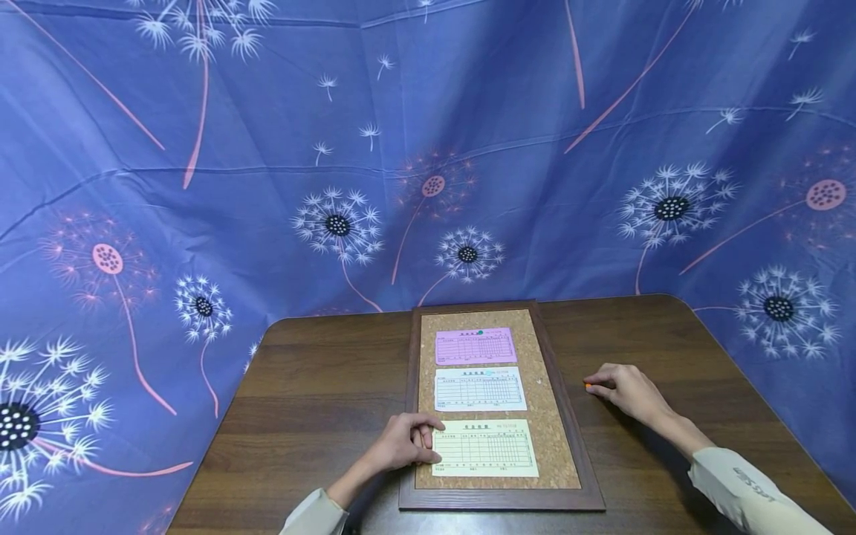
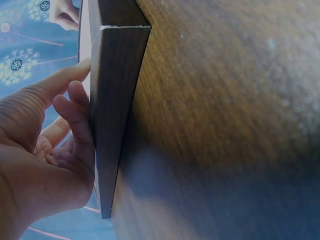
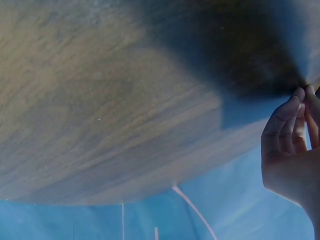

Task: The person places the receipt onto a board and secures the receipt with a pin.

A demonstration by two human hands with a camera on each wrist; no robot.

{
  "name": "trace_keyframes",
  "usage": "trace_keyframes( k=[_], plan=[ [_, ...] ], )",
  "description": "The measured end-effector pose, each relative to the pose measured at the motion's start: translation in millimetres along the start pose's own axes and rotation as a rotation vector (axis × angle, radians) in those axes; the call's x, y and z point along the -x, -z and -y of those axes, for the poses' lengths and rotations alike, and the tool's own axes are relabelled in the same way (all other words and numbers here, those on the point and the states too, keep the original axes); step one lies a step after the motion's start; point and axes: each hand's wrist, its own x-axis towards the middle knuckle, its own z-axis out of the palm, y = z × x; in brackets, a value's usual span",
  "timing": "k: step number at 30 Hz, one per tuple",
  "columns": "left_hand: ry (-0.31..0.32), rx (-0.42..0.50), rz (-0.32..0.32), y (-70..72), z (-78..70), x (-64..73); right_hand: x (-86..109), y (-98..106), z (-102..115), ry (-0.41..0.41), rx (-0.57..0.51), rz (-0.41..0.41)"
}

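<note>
A pale yellow-green printed slip (image 1: 484, 449) lies on the near part of a framed corkboard (image 1: 558, 461). My left hand (image 1: 404, 443) rests at the slip's left edge, index fingertip near its upper corner and thumb near its lower one. In the left wrist view, the other fingers (image 2: 75, 117) of that hand bend beside the board's dark frame (image 2: 112, 90). Over the table to the right of the board, my right hand (image 1: 630, 391) pinches a small orange pushpin (image 1: 588, 385) between thumb and fingertips. Only the pin's orange end shows.
Farther up the board lie a white-blue slip (image 1: 480, 391) with a light-blue pin (image 1: 489, 373) at its top and a purple slip (image 1: 475, 349) with a green pin (image 1: 480, 332). The board lies on a dark wooden table (image 1: 301, 386). Behind hangs a blue dandelion-print cloth (image 1: 267, 148).
</note>
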Motion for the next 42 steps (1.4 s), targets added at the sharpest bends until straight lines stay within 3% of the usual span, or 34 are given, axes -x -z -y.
trace_keyframes(
  k=[8, 15, 19, 23, 34, 42],
  plan=[
    [0.005, -0.006, -0.009, -0.2, 1.7, -0.8, 0.8, -0.2, 4.6, -0.016, -0.007, -0.008],
    [0.008, -0.029, -0.015, -2.5, 5.2, -1.3, 1.2, 0.6, 10.5, -0.124, -0.173, 0.043],
    [0.008, -0.030, -0.018, -2.1, 3.5, -1.1, -0.9, 2.5, 18.5, -0.175, -0.242, 0.025],
    [0.011, -0.002, -0.010, -0.3, 0.1, -0.2, -5.1, 4.8, 32.1, -0.176, -0.282, 0.010],
    [0.003, -0.033, -0.011, -0.1, -0.4, -0.7, -12.2, 1.9, 74.0, -0.139, -0.387, 0.080],
    [-0.037, -0.059, -0.004, 0.4, 2.7, -0.8, -13.6, -9.4, 96.7, 0.031, -0.464, 0.104]
  ],
)
